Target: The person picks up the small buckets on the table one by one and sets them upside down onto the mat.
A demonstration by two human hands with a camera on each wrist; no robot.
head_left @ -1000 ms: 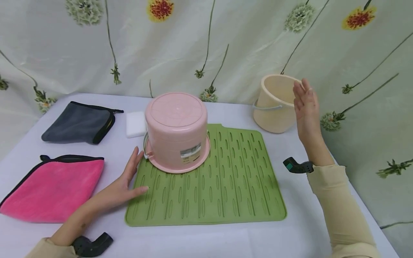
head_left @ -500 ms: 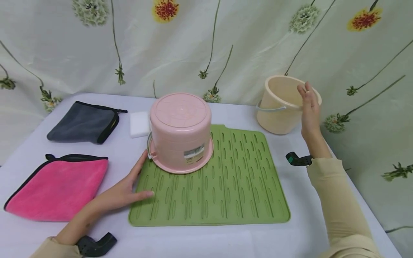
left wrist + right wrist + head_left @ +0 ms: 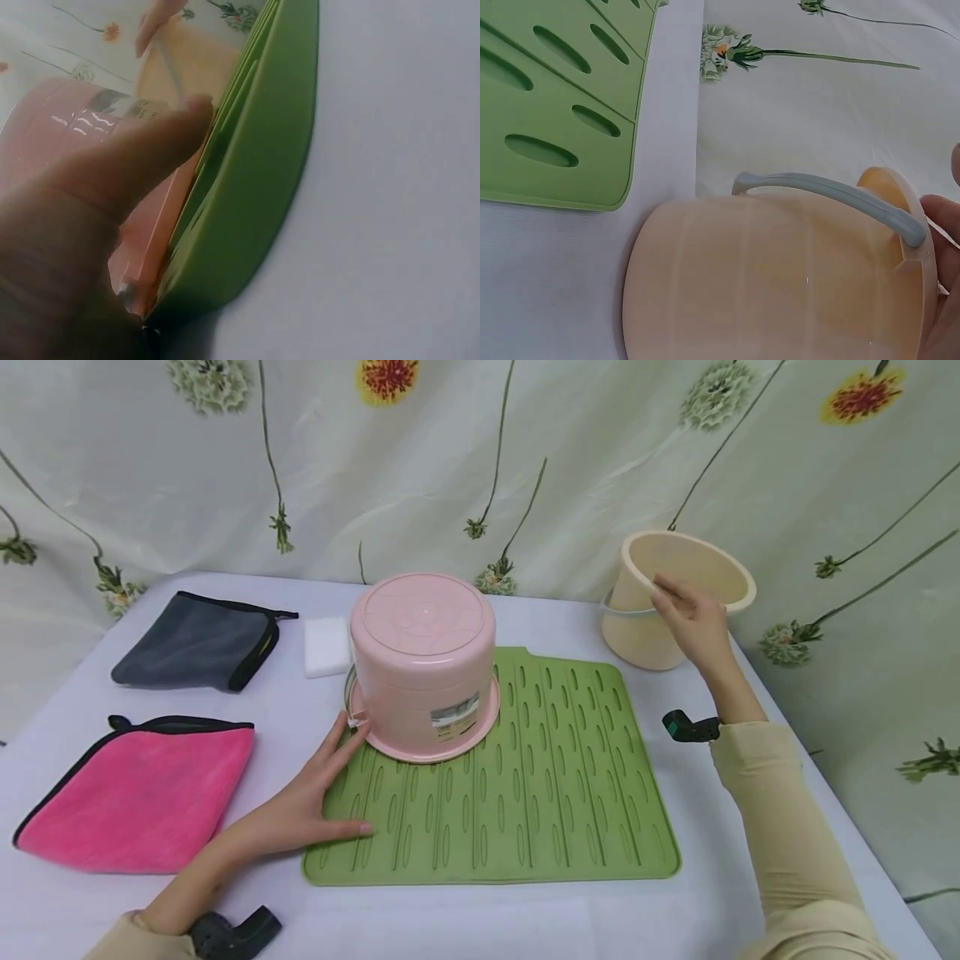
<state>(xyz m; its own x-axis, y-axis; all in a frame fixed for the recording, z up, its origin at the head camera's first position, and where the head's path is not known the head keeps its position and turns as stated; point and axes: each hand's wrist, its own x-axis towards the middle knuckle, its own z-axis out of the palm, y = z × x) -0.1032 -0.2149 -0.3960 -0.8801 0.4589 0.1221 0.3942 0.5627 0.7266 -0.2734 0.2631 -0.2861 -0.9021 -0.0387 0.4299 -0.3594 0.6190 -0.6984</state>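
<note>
My left hand (image 3: pixel 296 810) lies with spread fingers at the left edge of the green ribbed mat (image 3: pixel 555 793). Its fingertips are right at the rim of the upside-down pink bucket (image 3: pixel 423 668), beside its handle joint. In the left wrist view, the thumb (image 3: pixel 142 154) stretches in front of this bucket. My right hand (image 3: pixel 697 622) is at the near rim of the cream bucket (image 3: pixel 645 639), which stands mouth up. The right wrist view shows fingers (image 3: pixel 945 214) just past the rim near the grey-blue handle (image 3: pixel 832 191), partly hidden; none lie over the outer wall visible there.
A pink zip pouch (image 3: pixel 142 797) and a dark grey pouch (image 3: pixel 195 643) lie on the left of the white-covered table (image 3: pixel 450 927). Behind the mat's left corner is a white block (image 3: pixel 326 647). A floral curtain (image 3: pixel 420 485) hangs along the back and right side.
My right hand has turned from upright beside the cream bucket and come down left over its near rim. The left hand has slid slightly right, its fingers reaching the pink bucket's rim.
</note>
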